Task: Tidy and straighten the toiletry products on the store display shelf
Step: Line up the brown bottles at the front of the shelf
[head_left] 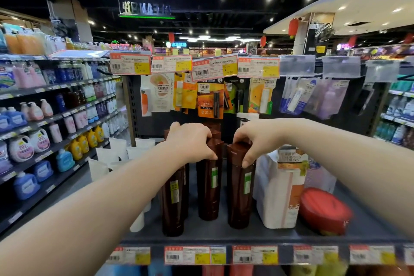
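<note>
Several tall dark brown bottles with green labels stand upright on the dark display shelf [224, 234]. My left hand [190, 142] grips the cap of the middle brown bottle [209, 188], with its palm over the left brown bottle [172, 204]. My right hand [253, 141] grips the cap of the right brown bottle [239, 195], thumb down its front. More brown bottles stand behind, mostly hidden by my hands.
A white and orange pack [280, 188] and a red pouch [324, 210] sit to the right of the bottles, white pouches [118, 154] to the left. Hanging lip-care cards [210, 98] dangle above. Price tags [187, 254] line the shelf edge. An aisle shelf of detergent bottles [40, 141] runs at left.
</note>
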Demonstrator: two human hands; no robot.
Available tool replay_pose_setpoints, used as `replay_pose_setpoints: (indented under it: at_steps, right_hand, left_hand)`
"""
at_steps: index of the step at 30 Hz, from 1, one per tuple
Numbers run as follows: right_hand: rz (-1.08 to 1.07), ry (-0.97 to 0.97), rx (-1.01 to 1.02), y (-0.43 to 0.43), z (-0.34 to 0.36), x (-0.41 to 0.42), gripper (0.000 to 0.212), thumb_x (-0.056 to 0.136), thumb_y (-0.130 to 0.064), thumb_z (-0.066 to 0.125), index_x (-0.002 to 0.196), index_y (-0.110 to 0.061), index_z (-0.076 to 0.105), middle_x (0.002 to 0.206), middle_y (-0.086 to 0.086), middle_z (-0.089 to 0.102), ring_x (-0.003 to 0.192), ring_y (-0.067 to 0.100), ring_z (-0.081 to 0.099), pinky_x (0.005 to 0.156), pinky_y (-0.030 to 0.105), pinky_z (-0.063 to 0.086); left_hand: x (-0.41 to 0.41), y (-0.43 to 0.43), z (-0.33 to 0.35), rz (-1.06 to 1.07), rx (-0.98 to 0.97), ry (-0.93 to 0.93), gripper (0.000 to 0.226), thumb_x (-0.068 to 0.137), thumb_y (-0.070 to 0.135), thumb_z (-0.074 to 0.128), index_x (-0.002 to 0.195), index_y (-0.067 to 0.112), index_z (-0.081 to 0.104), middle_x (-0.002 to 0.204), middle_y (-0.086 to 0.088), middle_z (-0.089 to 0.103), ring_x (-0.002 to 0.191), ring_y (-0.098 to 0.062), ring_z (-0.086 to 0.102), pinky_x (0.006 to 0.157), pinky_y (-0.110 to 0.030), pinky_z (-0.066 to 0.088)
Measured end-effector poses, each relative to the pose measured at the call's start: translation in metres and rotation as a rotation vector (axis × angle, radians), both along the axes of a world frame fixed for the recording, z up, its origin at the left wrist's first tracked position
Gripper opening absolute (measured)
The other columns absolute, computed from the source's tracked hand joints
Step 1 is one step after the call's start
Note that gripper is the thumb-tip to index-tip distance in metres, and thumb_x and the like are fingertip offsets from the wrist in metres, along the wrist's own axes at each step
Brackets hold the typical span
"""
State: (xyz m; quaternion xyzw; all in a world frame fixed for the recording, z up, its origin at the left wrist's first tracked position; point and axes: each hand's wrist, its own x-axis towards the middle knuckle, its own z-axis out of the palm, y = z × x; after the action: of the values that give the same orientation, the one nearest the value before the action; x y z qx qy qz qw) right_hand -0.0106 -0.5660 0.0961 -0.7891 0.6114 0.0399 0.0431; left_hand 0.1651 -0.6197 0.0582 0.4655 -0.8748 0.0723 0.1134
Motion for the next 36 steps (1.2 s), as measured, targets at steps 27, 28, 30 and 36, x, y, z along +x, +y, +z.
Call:
replay_pose_setpoints:
  at_steps: [27, 28, 30, 36]
  right_hand:
    - [0.049, -0.201, -0.097, 0.016, -0.013, 0.052, 0.057, 0.074, -0.034, 0.075, 0.124, -0.029, 0.048, 0.100, -0.018, 0.044, 0.097, 0.005, 0.044, 0.064, 0.006, 0.031]
    - [0.047, -0.203, -0.099, 0.016, -0.013, 0.052, 0.058, 0.074, -0.034, 0.075, 0.125, -0.029, 0.048, 0.099, -0.018, 0.044, 0.097, 0.005, 0.044, 0.064, 0.005, 0.031]
    - [0.047, -0.201, -0.105, 0.015, -0.014, 0.053, 0.058, 0.074, -0.034, 0.075, 0.126, -0.029, 0.048, 0.099, -0.018, 0.043, 0.096, 0.005, 0.044, 0.063, 0.006, 0.031]
    - [0.047, -0.161, -0.104, 0.014, -0.012, 0.052, 0.059, 0.074, -0.034, 0.075, 0.125, -0.028, 0.048, 0.102, -0.015, 0.045, 0.097, 0.006, 0.045, 0.065, 0.009, 0.032]
  left_hand:
    - [0.086, 0.021, -0.011, -0.027, 0.107, 0.264, 0.058, 0.070, 0.053, 0.070, 0.120, 0.033, 0.050, 0.103, 0.011, 0.039, 0.103, -0.017, 0.051, 0.087, -0.033, 0.045]
    - [0.085, 0.020, -0.012, -0.035, 0.102, 0.277, 0.056, 0.071, 0.051, 0.070, 0.120, 0.033, 0.051, 0.104, 0.011, 0.041, 0.103, -0.016, 0.050, 0.085, -0.030, 0.043]
    - [0.083, 0.019, -0.014, -0.049, 0.094, 0.303, 0.053, 0.071, 0.048, 0.071, 0.118, 0.031, 0.053, 0.106, 0.008, 0.044, 0.101, -0.013, 0.048, 0.082, -0.025, 0.038]
    - [0.078, 0.020, -0.015, -0.064, 0.095, 0.368, 0.049, 0.070, 0.049, 0.071, 0.112, 0.029, 0.057, 0.100, 0.008, 0.044, 0.091, -0.010, 0.045, 0.070, -0.021, 0.034]
